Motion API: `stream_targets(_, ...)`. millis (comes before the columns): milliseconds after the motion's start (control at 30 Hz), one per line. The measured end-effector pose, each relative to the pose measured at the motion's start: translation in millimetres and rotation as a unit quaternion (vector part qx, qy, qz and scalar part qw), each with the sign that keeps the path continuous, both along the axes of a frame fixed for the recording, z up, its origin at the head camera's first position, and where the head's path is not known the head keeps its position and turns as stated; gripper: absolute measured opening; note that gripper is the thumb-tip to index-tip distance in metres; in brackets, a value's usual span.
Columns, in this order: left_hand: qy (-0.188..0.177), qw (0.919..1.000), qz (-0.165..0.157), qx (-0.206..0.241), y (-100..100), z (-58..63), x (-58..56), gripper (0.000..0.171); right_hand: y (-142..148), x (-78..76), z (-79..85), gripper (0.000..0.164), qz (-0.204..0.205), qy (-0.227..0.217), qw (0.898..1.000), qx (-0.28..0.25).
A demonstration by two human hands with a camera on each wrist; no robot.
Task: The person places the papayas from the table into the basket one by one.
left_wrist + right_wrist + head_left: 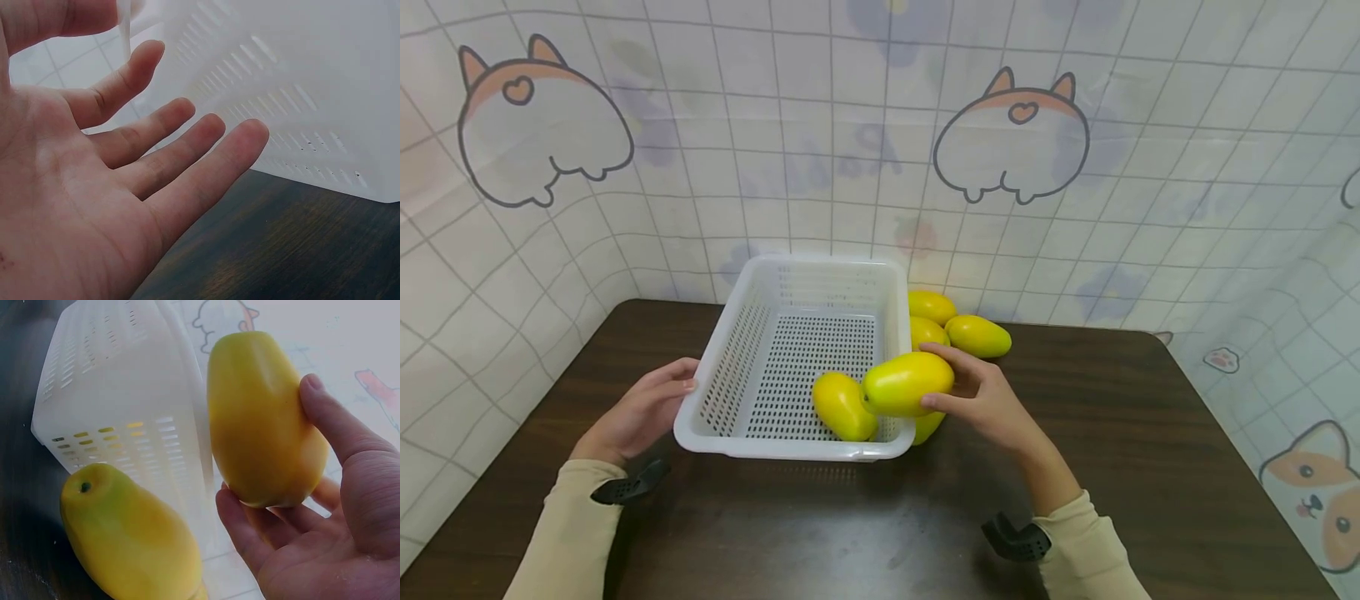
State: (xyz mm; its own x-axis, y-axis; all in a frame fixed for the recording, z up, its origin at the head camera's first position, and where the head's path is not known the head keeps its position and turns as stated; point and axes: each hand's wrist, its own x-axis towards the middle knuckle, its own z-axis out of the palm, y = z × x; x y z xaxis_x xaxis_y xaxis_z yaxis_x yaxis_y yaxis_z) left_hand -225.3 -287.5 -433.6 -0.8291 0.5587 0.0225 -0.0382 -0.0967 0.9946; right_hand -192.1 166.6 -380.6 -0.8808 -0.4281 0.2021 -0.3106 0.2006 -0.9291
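A white plastic basket (801, 448) with slotted walls stands on the dark table. My left hand (651, 406) holds its left rim, the thumb over the edge; in the left wrist view the other fingers (206, 169) spread along the outer wall. One yellow mango (844, 408) lies inside, in the near right corner. My right hand (981, 396) grips another, greenish-yellow mango (906, 385) between thumb and fingers, over the basket's right rim. Below that hand, a mango (131, 534) rests on the table beside the basket's wall, mostly hidden in the head view.
More mangoes (979, 336) are grouped along the right side of the basket, toward the back. Behind the dark wooden table (1112, 433) hangs a white gridded sheet (850, 125) with cartoon dogs. Black wrist bands (1017, 539) sit over the light sleeves.
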Motion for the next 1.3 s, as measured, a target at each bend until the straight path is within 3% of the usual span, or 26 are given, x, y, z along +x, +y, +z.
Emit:
stream_targets(400,-0.004,1.0000,0.005,-0.002,0.1,1.6,1.1,0.032,1.0,1.0,-0.6,0.060,0.014,0.006,1.000,0.007)
stream_targets(700,-0.003,0.9999,0.008,-0.006,0.6,1.9,1.3,0.032,0.2,2.2,0.1,0.054,0.015,0.014,1.000,0.019)
stream_targets(967,0.001,0.9999,0.008,-0.008,1.1,2.1,1.2,0.031,-2.6,-0.8,-2.3,0.036,0.021,0.015,1.000,-0.006)
stream_targets(1300,-0.002,0.9999,0.010,-0.008,1.4,2.8,1.2,0.031,-2.7,1.1,1.0,0.035,0.010,0.003,1.000,-0.019)
